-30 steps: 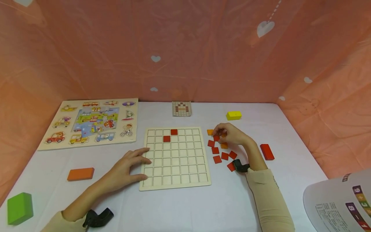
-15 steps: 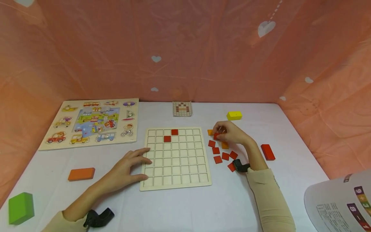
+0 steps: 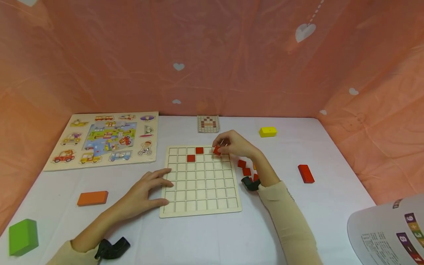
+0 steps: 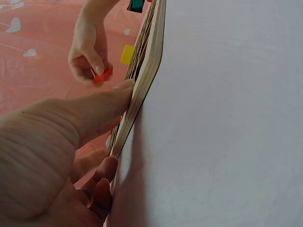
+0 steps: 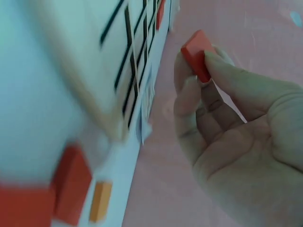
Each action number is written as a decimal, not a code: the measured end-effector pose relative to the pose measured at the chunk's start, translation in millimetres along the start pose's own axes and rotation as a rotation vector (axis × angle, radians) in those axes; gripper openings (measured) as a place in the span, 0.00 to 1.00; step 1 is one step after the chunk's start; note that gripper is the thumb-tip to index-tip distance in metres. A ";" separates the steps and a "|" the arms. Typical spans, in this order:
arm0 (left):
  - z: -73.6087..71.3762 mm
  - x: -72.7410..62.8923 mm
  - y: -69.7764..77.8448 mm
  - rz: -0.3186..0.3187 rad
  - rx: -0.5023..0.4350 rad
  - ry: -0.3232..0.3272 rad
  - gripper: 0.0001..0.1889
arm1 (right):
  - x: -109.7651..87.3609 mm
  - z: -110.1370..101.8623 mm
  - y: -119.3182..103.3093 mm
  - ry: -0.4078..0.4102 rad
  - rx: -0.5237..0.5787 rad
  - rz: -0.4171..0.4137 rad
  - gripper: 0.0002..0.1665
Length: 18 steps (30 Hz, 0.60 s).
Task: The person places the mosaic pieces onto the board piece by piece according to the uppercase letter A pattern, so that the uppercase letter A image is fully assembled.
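Observation:
My right hand (image 3: pixel 234 144) pinches a red square tile (image 3: pixel 216 150) between thumb and fingers, over the top right part of the wooden grid board (image 3: pixel 201 186). The right wrist view shows this tile (image 5: pixel 196 54) tilted and apart from the board. Two red tiles lie in the grid: one in the top row (image 3: pixel 199 150), the other in the second row, one column left. My left hand (image 3: pixel 142 193) rests its spread fingers and thumb on the board's left edge. Loose red tiles (image 3: pixel 246 172) lie right of the board, partly hidden by my right arm.
Behind the board lies a small grid pattern card (image 3: pixel 208 124). A vehicle puzzle (image 3: pixel 150 154) is at the back left. Orange (image 3: pixel 92 198), green (image 3: pixel 23 237), yellow (image 3: pixel 267 131) and red (image 3: pixel 306 173) blocks are spread around. A white printed object (image 3: pixel 381 232) stands at the right.
My right hand has moved left from the loose tiles to above the board's top right, carrying a red tile. My left hand has stayed on the board's edge.

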<state>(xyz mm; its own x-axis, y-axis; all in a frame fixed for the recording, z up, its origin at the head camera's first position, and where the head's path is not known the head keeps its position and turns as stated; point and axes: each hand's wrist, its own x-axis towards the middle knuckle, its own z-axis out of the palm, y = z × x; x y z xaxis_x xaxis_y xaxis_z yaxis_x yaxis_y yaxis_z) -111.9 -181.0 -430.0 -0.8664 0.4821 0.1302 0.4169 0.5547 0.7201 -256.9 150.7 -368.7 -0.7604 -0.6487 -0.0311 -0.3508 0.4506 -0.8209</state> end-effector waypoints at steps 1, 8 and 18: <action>-0.1 0.3 0.0 0.001 0.000 0.000 0.20 | 3.9 3.4 -0.8 -0.010 0.005 -0.007 0.10; -0.4 0.7 -0.3 0.001 -0.002 -0.001 0.20 | 20.7 20.3 -1.8 -0.061 0.006 -0.044 0.08; 0.1 -0.1 -1.6 -0.001 -0.006 -0.007 0.20 | 22.9 24.2 -3.6 -0.098 -0.063 -0.004 0.07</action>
<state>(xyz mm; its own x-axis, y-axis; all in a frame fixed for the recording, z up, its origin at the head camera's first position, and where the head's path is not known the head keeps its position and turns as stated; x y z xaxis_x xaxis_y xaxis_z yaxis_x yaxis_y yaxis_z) -112.4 -181.8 -431.2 -0.8648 0.4864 0.1249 0.4145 0.5510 0.7243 -259.9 119.4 -380.2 -0.7030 -0.7060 -0.0854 -0.3898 0.4830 -0.7841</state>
